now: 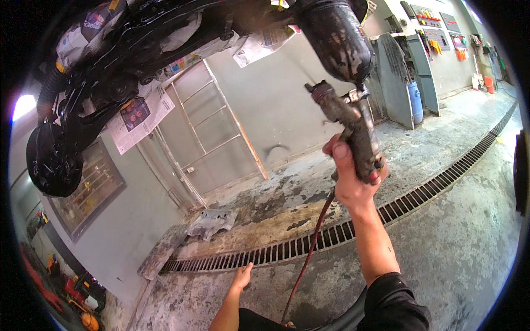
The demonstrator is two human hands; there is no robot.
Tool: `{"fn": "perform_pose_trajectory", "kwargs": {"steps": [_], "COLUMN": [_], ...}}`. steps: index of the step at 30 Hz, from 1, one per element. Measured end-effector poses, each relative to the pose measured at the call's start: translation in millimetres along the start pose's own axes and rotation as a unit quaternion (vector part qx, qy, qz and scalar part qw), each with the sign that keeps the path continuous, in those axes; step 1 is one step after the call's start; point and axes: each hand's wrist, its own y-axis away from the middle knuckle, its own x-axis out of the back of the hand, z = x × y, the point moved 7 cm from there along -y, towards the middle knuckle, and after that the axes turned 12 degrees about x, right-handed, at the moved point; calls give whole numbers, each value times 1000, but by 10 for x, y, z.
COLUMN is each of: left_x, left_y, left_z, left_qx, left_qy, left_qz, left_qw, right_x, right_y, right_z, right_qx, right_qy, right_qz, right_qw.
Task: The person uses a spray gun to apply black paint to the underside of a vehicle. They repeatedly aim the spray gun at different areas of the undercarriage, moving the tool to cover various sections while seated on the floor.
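Observation:
My right hand [353, 179] is wrapped round the grip of a paint-stained spray gun [353, 124] and holds it up at the right of centre. A black, paint-smeared cup [339, 44] is fixed to the top of the gun. From the gun's lower end a dark red hose [312, 251] runs down to the lower edge. At the upper left hangs a glossy black vehicle underbody [110, 83], with the gun to the right of it. My left hand [241, 277] is low in the middle, apart from everything, its fingers loosely stretched out and holding nothing visible.
Newspaper sheets [142, 118] hang from the underbody. A metal floor grate [276, 252] curves across the worn concrete. A ladder-like frame [221, 118] leans on the wall, and a grey metal part [212, 222] lies below it. Cabinets [392, 83] and a blue barrel [415, 102] stand at the right.

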Motion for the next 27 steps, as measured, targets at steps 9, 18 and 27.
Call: {"fn": "perform_pose_trajectory", "kwargs": {"steps": [9, 18, 27], "left_x": [-14, -5, -10], "left_y": [99, 186, 150], "left_z": [59, 70, 12], "left_qx": [2, 37, 54], "left_qy": [-13, -14, -30], "left_qz": [-52, -45, -56], "left_qw": [999, 998, 997], "right_x": [-184, 57, -120], "right_y": [86, -123, 15], "right_z": [-183, -85, -158], "right_qx": [17, 4, -25], "right_qy": [-78, 17, -12], "right_qz": [-50, 45, -1], "right_qw": [996, 999, 1000]}}
